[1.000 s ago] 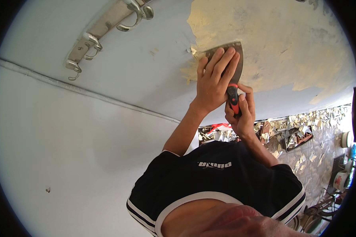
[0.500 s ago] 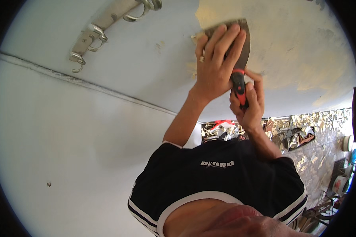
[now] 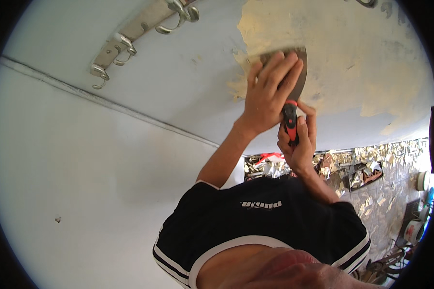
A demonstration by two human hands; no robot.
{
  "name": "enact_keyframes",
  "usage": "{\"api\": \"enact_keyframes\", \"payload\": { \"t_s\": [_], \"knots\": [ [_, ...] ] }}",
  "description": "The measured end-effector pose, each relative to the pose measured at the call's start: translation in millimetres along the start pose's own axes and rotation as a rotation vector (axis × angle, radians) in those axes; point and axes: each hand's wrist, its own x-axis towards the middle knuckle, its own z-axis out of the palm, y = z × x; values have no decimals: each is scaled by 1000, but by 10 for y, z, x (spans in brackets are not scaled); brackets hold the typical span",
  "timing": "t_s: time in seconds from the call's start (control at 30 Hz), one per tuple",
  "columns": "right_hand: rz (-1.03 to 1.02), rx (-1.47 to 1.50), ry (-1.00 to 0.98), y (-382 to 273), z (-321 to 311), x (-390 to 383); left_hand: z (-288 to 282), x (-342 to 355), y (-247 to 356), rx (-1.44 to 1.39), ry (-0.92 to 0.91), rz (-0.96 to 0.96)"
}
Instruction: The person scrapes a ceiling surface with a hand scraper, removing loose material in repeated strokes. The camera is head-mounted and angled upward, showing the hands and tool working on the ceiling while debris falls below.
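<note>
My right hand (image 3: 301, 147) is wrapped round the red and black handle of a scraper (image 3: 300, 82). Its wide metal blade lies against the grey painted wall (image 3: 197, 103). Stretched flat over the blade, my left hand (image 3: 267, 98) presses with its fingers somewhat apart and covers much of the metal. Beside and beyond the blade edge spreads a bare yellowish patch (image 3: 352, 72), with ragged paint along its left border. Some small yellow spots show just left of my left fingers.
A metal hook rack (image 3: 142, 26) is fixed on the wall at upper left. Along the left runs a corner seam (image 3: 106, 102) to a white wall (image 3: 82, 168). Paint flakes (image 3: 395, 151) litter the floor around a dark tray (image 3: 366, 176). A white bucket (image 3: 423, 180) stands far right.
Both hands and the scraper have shifted lower in the picture, toward my body. More of the yellowish patch shows above the blade; the view has moved slightly too.
</note>
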Motion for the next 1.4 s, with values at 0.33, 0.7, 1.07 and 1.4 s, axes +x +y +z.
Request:
{"api": "enact_keyframes", "payload": {
  "t_s": [0.33, 0.7, 1.07, 1.4],
  "knots": [
    [-15, -25, -17, 25, -7, 32, 4, 53, -58, -47, 23, 20],
    [-22, 22, -93, 13, -99, 114, 36, 155, -100, -1, 70, 74],
    [-93, -48, -48, -39, 31, 195, -24, 320, -93, -101, 131, 33],
    [-98, -102, -82, -94, 87, 273, -20, 330, -139, -103, 187, 18]
  ]
}}
